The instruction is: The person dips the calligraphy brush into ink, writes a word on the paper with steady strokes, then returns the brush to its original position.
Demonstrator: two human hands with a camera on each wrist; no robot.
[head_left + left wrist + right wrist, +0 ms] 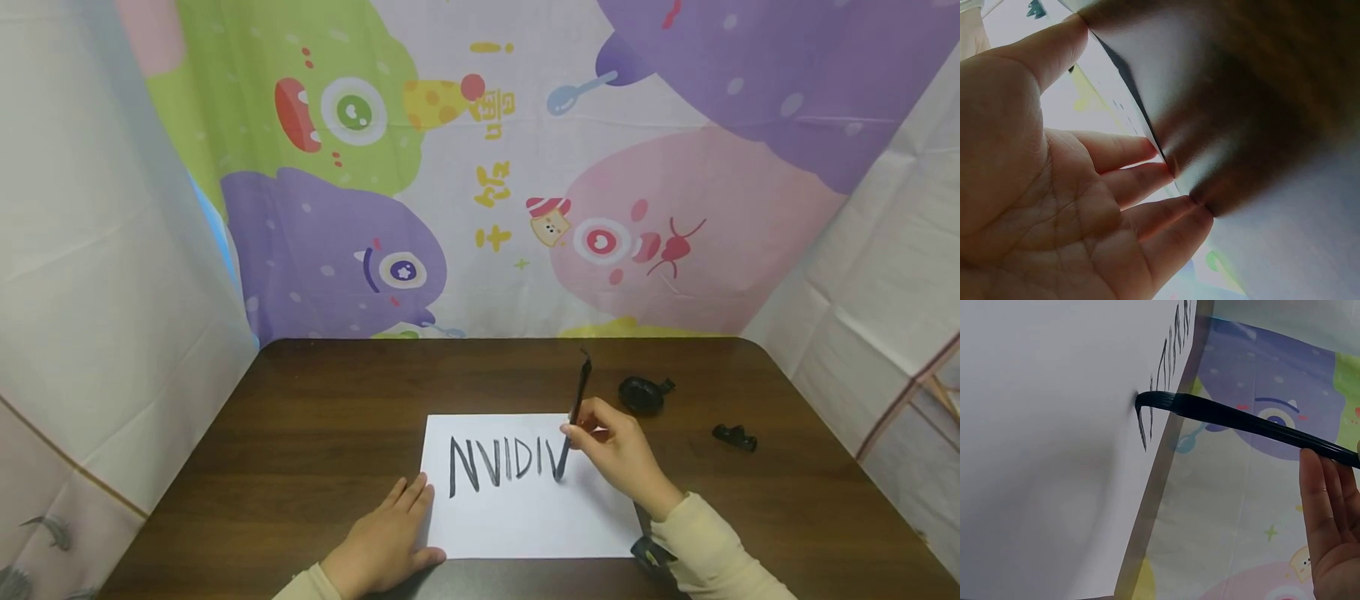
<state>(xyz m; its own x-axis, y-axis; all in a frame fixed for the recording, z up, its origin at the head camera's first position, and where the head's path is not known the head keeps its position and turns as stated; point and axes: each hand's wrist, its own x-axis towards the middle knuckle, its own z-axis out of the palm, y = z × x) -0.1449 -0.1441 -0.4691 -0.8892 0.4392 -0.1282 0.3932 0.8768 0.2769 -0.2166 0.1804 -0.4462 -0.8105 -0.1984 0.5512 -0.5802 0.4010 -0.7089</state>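
A white sheet of paper point(525, 533) lies on the table, bearing brushed black letters that read NVIDI, followed by a V-like pair of strokes. My right hand point(618, 446) pinches a dark ink brush point(580, 389) by its handle, over the right part of the sheet. In the right wrist view the bristles point(1155, 400) bend against the paper beside the last stroke. With fingers extended, my left hand point(386, 533) rests at the sheet's left edge, its thumb by the lower left corner. The left wrist view shows the palm and straight fingertips point(1200, 215) pressing down.
A round black dish point(641, 395) with a small spout or handle stands behind the right hand. Farther right sits a small dark bumpy brush rest point(735, 437). At the sheet's lower right corner, a black object point(651, 552) shows by the sleeve. A cartoon-print curtain point(495, 292) hangs behind the brown table point(300, 433).
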